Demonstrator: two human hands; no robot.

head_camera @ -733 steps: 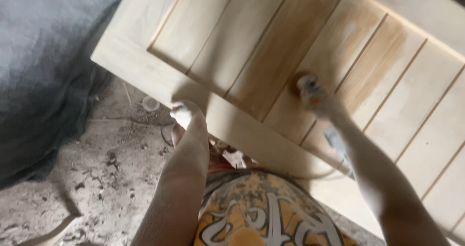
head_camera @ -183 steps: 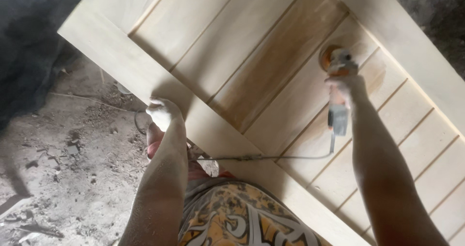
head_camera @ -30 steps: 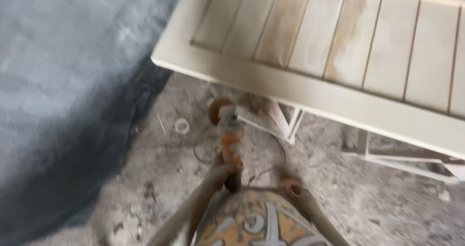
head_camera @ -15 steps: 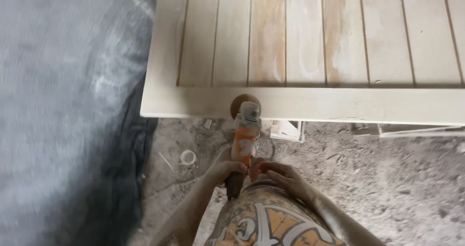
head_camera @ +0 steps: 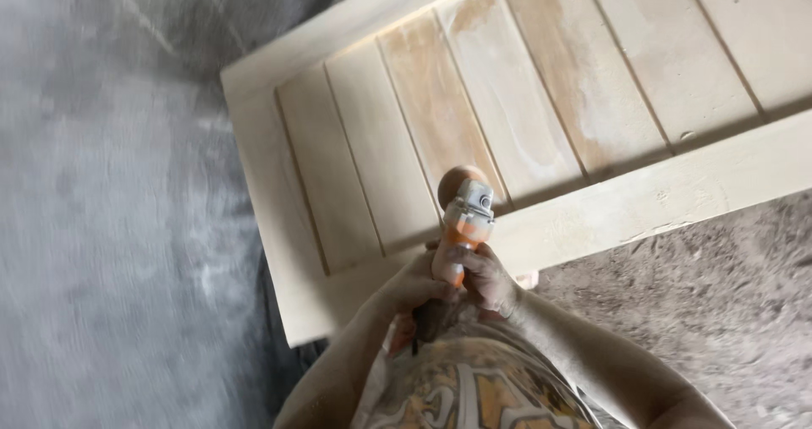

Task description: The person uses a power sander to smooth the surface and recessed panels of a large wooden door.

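Orange-bodied sander [head_camera: 461,222], disc end up, held close to the torso over the near rail of the pale wooden door [head_camera: 592,218]. Left hand [head_camera: 414,287] grasps the lower body of the tool; right hand [head_camera: 484,278] wraps it from the other side, fingers closed. Beyond the door lie a grey dusty wall [head_camera: 110,184] and a dirt floor [head_camera: 727,302].

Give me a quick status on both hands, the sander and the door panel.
Left hand and right hand both gripping the orange sander. Sanding disc over the wooden door panel's slats near the bottom rail; contact unclear. Nothing in the way.
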